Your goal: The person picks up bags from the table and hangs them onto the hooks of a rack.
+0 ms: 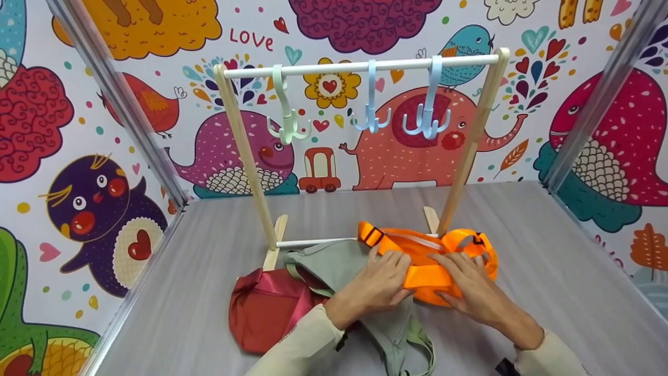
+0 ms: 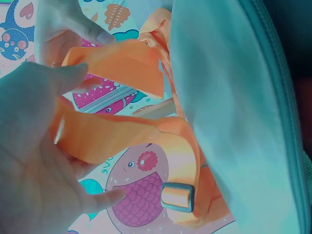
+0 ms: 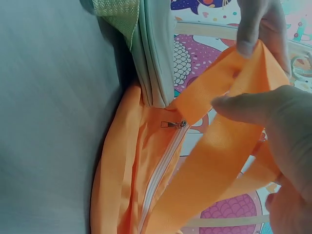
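Both hands are at an orange bag (image 1: 417,249) with a wide strap and a white zipper (image 3: 161,175). My left hand (image 1: 383,277) pinches the orange strap (image 2: 97,136) between thumb and fingers, with a dark buckle (image 2: 178,197) further along it. On the other side, my right hand (image 1: 472,284) holds the strap with its thumb on top, as the right wrist view shows. A grey-green bag (image 1: 334,261) lies partly under my left forearm. Beside it on the left sits a red bag (image 1: 261,318).
Behind the bags stands a wooden rack (image 1: 250,156) with a white top bar (image 1: 334,68). A green hook hanger (image 1: 287,117) and two blue hook hangers (image 1: 429,112) hang from it. Printed panels and metal posts (image 1: 120,99) border the grey table (image 1: 172,292).
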